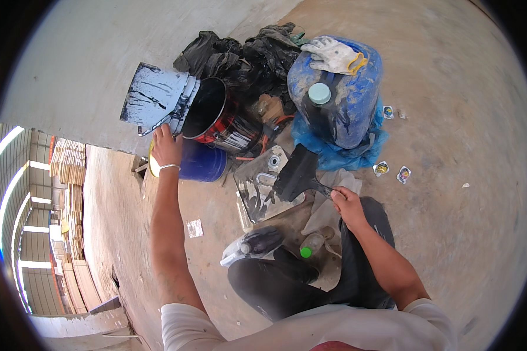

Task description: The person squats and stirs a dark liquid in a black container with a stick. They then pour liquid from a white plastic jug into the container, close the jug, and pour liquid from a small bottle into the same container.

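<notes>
In the head view, our left hand (167, 146) is raised at the left, with its fingers touching the lower side of the light-blue bucket (153, 93) close to its wire handle; we cannot tell if the fingers are closed on it. This bucket is tipped on its side, streaked with black, and its rim is beside the mouth of the red and black can (237, 126). Below them there is a dark-blue bucket (204, 161), partly behind our wrist. Our right hand (346, 207) is closed around the handle of the wide black scraper (297, 172), whose blade we see over the edge of the rectangular metal tin (253, 190). Behind the blade we have a large blue jug (357, 99), with a white glove (332, 55) lying on its top. Near our knees are a green-capped bottle (314, 242) and a dark bottle (263, 238)
</notes>
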A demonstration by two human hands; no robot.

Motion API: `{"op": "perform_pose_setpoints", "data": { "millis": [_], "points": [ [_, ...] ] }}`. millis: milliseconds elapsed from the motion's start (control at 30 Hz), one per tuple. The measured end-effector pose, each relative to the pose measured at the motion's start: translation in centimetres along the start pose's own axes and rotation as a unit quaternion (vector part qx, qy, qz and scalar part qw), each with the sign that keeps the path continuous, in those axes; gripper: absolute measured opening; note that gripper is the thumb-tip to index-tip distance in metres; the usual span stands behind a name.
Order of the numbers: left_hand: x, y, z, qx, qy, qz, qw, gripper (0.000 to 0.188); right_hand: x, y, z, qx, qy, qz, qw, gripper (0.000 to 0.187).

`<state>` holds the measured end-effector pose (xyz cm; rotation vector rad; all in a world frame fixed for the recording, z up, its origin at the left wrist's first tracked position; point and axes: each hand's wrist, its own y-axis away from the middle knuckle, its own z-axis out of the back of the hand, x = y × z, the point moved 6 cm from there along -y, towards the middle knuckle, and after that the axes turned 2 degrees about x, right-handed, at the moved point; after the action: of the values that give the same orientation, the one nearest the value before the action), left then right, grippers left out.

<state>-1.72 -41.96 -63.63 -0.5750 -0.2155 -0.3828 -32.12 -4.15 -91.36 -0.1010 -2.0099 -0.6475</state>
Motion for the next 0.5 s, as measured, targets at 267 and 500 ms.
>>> {"op": "perform_pose_setpoints", "data": {
  "millis": [267, 500],
  "points": [
    [0.2, 0.0, 0.6, -0.004, -0.03, -0.008, 1.0, 0.046, -0.4, -0.6, 0.0, 0.013, -0.003, -0.017, 1.0, 0.027],
    [-0.3, 1.3, 2.5, -0.103, 0.162, 0.093, 0.977, 0.057, -0.3, -0.5, -0.2, 0.015, -0.018, -0.032, 0.999, 0.026]
  ]
}}
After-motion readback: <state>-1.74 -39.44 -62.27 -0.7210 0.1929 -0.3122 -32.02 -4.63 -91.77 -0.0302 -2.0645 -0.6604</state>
